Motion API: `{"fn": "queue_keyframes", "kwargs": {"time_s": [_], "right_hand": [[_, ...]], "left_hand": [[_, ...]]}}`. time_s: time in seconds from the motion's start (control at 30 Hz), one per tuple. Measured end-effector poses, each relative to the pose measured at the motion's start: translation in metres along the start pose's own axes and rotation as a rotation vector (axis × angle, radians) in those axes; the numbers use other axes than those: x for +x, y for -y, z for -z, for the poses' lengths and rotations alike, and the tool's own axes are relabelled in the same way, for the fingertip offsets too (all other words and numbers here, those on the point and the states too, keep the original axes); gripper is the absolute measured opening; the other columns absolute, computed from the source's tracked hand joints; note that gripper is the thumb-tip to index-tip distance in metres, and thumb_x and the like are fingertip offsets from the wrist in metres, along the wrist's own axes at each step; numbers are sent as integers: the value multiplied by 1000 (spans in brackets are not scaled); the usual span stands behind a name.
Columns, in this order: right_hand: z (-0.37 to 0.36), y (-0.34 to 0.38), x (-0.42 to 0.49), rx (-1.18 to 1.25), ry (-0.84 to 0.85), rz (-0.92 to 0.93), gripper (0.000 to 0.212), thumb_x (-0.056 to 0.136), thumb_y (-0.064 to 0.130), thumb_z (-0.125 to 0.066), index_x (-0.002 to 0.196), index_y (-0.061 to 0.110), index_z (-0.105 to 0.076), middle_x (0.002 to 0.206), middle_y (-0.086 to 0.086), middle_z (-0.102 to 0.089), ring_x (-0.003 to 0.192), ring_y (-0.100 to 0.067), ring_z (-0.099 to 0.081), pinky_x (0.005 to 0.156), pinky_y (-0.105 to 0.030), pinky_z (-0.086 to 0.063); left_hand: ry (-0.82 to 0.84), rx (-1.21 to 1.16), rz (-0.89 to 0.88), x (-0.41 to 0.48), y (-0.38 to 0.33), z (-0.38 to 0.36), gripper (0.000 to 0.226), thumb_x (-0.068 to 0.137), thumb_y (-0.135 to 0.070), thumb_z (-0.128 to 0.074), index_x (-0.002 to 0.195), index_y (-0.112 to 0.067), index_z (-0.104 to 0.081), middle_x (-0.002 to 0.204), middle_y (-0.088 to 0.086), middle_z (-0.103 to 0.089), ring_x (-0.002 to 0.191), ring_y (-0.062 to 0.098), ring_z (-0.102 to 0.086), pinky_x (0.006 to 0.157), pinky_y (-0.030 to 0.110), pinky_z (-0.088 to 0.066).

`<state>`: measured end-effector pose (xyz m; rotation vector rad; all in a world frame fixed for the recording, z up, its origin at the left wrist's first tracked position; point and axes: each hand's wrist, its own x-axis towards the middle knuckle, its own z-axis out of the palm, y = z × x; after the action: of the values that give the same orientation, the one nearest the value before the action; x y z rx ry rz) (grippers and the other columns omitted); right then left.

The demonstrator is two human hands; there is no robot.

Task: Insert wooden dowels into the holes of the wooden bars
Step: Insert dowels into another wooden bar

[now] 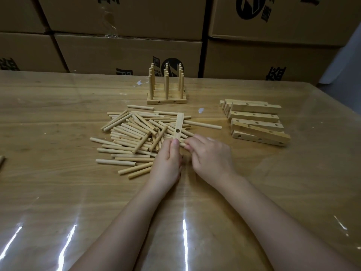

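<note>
My left hand (168, 159) grips the near end of a wooden bar (179, 125) that points away from me over the dowel pile, one hole showing on its top face. My right hand (210, 156) is closed just right of it, fingertips pinching a dowel (183, 145) against the bar's near end; most of that dowel is hidden. A loose pile of wooden dowels (136, 133) lies left of and behind my hands. Bare bars with holes (256, 122) are stacked at the right. Finished bars with upright dowels (166, 89) stand at the back centre.
The wooden table (58, 192) is covered in glossy clear film with glare streaks near me. Cardboard boxes (127, 51) form a wall along the far table edge. A wooden piece (1, 160) peeks in at the left edge. Small white scraps (201, 110) lie beyond the pile.
</note>
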<state>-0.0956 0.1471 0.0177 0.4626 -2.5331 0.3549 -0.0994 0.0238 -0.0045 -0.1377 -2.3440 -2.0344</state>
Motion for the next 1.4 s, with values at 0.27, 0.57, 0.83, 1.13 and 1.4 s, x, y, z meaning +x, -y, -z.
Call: {"fn": "queue_keyframes", "kwargs": {"time_s": [0.27, 0.57, 0.83, 1.13, 1.4], "right_hand": [[-7, -11, 0, 84, 114, -50, 19, 94, 24, -45, 97, 18, -63, 97, 5, -65, 82, -25, -60, 57, -28, -33], [-24, -14, 3, 240, -170, -35, 31, 94, 30, -40, 101, 12, -63, 93, 0, -59, 89, -17, -54, 76, -31, -38], [-27, -30, 6, 862, -266, -413, 23, 93, 43, -35, 83, 34, -53, 68, 15, -56, 63, -3, -51, 61, -24, -43], [-28, -27, 3, 768, -111, -326, 34, 95, 43, -32, 75, 20, -45, 61, -12, -48, 61, -32, -50, 60, -52, -44], [-24, -30, -1, 698, -69, -298, 32, 97, 39, -31, 73, 24, -44, 62, -14, -50, 61, -34, -51, 60, -51, -44]], "left_hand": [[-3, 133, -61, -1, 0, -2, 25, 101, -35, -32, 83, -24, -47, 68, -1, -49, 60, 17, -46, 62, 36, -36], [-93, -135, 25, 1, -2, -2, 29, 102, -31, -32, 80, -15, -43, 55, -1, -42, 37, 8, -35, 34, 21, -28], [-140, -439, 138, 4, -4, 4, 32, 103, -37, -29, 80, -18, -39, 51, -8, -40, 35, 7, -29, 34, 16, -24], [-101, -362, 109, 2, -5, 2, 32, 102, -36, -30, 76, -23, -42, 49, -9, -40, 34, 8, -30, 33, 17, -23], [-113, -309, 100, -2, -13, -2, 30, 103, -30, -28, 78, -17, -38, 56, 1, -33, 34, 7, -27, 32, 15, -22]]}}
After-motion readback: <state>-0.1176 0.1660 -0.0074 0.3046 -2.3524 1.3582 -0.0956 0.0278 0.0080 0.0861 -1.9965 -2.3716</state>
